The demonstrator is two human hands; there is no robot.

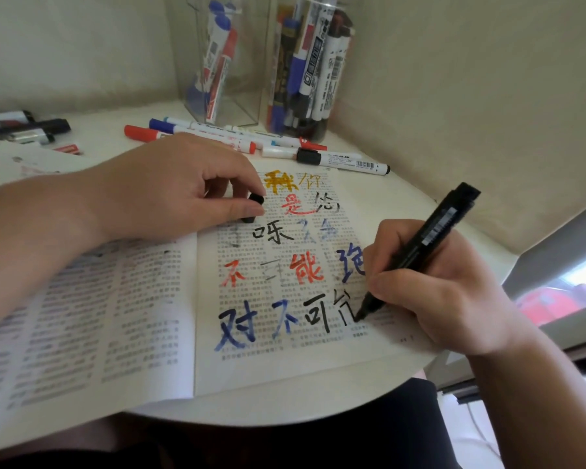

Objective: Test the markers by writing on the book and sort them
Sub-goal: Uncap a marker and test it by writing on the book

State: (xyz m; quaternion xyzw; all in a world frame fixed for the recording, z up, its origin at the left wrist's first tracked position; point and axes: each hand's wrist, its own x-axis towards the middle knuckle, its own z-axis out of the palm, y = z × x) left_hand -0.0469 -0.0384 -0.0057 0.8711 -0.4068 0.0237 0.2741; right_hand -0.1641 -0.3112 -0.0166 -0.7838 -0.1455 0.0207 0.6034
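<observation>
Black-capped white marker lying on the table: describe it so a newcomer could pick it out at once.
Find the open book on the white table. Beyond its far edge lies a fan of loose markers, and the black-capped white marker is the one nearest the page's right corner. Its neighbours show red, blue or white ends; it alone has a black cap, with a barcode on its barrel.

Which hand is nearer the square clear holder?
Left. The left hand, pinching a black cap, lies just in front of the square holder; the right hand writes with the black marker far across the book.
</observation>
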